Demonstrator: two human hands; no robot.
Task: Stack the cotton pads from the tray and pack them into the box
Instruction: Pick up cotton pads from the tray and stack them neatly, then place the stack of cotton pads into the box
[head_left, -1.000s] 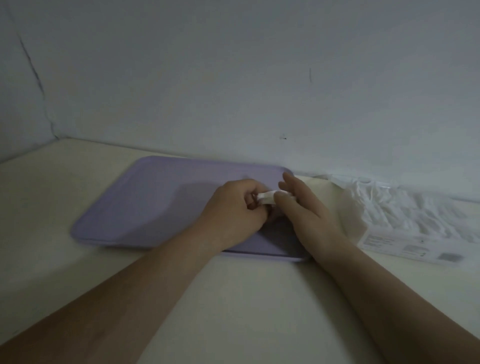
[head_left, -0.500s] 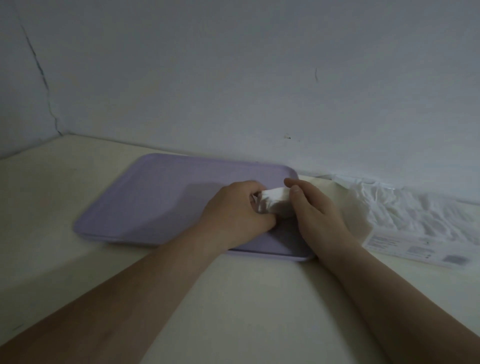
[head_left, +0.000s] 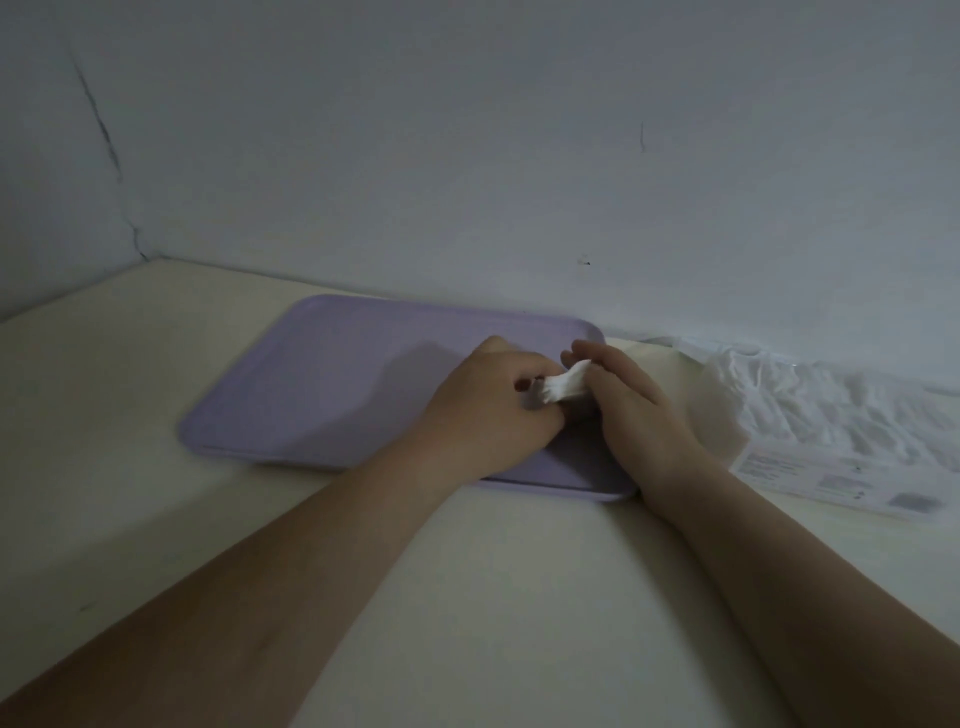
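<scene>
A lilac tray (head_left: 332, 374) lies flat on the cream table by the wall. Over its right end both my hands meet around a small white stack of cotton pads (head_left: 563, 387). My left hand (head_left: 488, 410) closes on the stack's left end, fingers curled. From the right side my right hand (head_left: 631, 402) grips it, thumb on top. Most of the stack is hidden between my fingers. To the right lies the packaging (head_left: 831, 431), a crumpled clear wrapper with a printed white label; I cannot tell if it is a box.
The wall (head_left: 467, 156) runs right behind the tray and meets a side wall at the left corner. Bare cream tabletop (head_left: 130, 467) stretches left of and in front of the tray. A pale sheet (head_left: 711, 410) lies between tray and packaging.
The stack has tilted and shows more between my hands. My right hand has shifted from beside the pads to gripping them from the right; my left hand stays closed on them.
</scene>
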